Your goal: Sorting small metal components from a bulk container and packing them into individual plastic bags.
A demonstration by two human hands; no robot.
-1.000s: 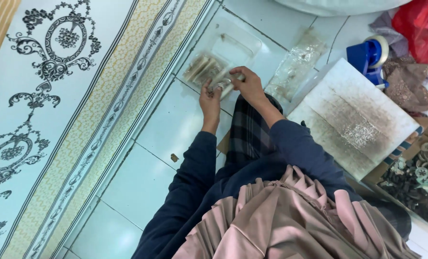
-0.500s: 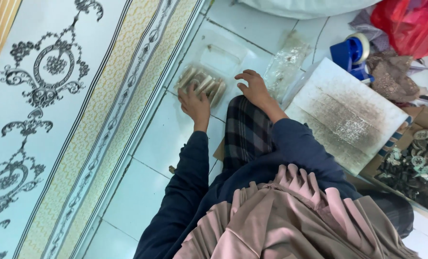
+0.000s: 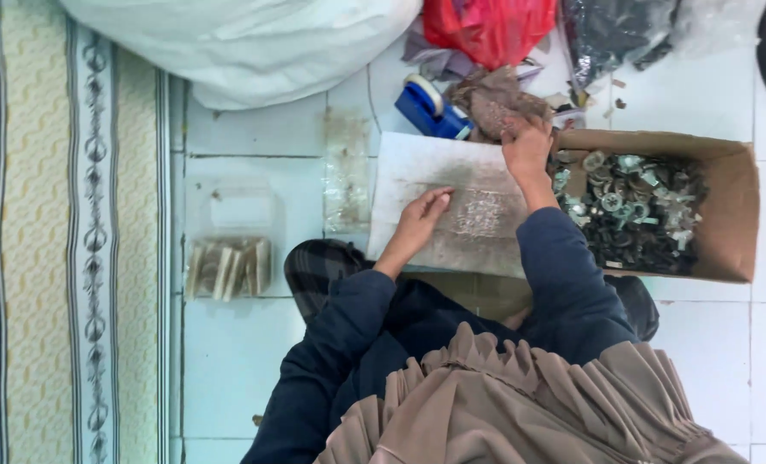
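Head view: left hand (image 3: 419,225), right hand (image 3: 527,153) on one board (image 3: 451,172); one box (image 3: 726,215).

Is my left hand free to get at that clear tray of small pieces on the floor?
Probably yes: the left hand rests on the white board, and only bare tile lies between it and the tray.

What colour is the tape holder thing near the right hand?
The tape dispenser is blue, seen in the head view.

You sit on a pale tiled floor (image 3: 237,361) with dark grout lines. Left of it lies a patterned rug (image 3: 56,258), cream and light blue, its striped border running just beside the tiles. Light is even.
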